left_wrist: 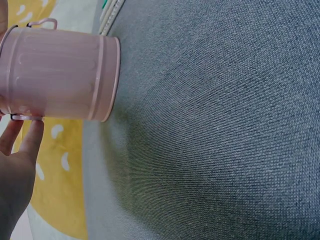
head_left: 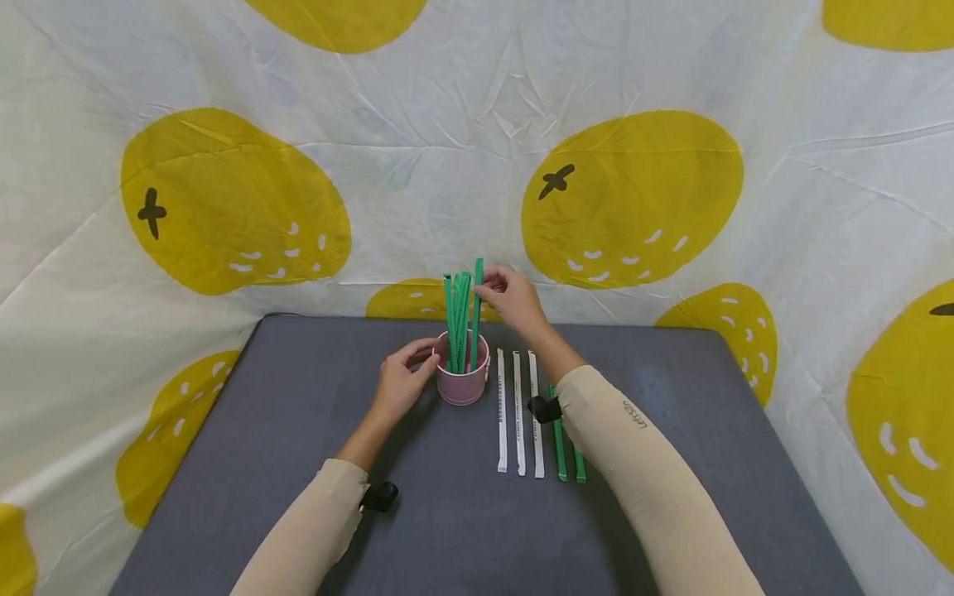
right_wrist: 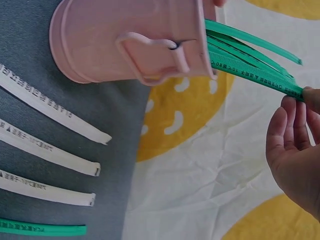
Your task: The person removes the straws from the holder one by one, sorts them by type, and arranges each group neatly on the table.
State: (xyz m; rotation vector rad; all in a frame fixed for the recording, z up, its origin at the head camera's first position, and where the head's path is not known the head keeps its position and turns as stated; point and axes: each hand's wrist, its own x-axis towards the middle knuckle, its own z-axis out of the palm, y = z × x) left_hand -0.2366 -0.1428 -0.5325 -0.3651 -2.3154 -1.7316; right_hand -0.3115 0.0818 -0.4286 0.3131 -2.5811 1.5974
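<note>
A small pink bucket (head_left: 461, 391) with side handles stands upright near the table's far edge. My left hand (head_left: 402, 378) holds its left side, thumb and fingers at the rim; in the left wrist view, fingertips (left_wrist: 33, 137) touch one handle. Several green-wrapped straws (head_left: 456, 310) lean together inside the bucket. My right hand (head_left: 514, 302) pinches one green-wrapped straw (right_wrist: 255, 75) near its top, between thumb and fingers. The lower part of that straw is inside the bucket, and its bottom end is hidden.
Right of the bucket, 3 white-wrapped straws (head_left: 519, 422) lie side by side on the dark grey table (head_left: 462, 530). Beside them are 2 green-wrapped straws (head_left: 561, 455), partly covered by my right forearm. Behind the table hangs a white cloth (head_left: 447, 190) with yellow fruit prints.
</note>
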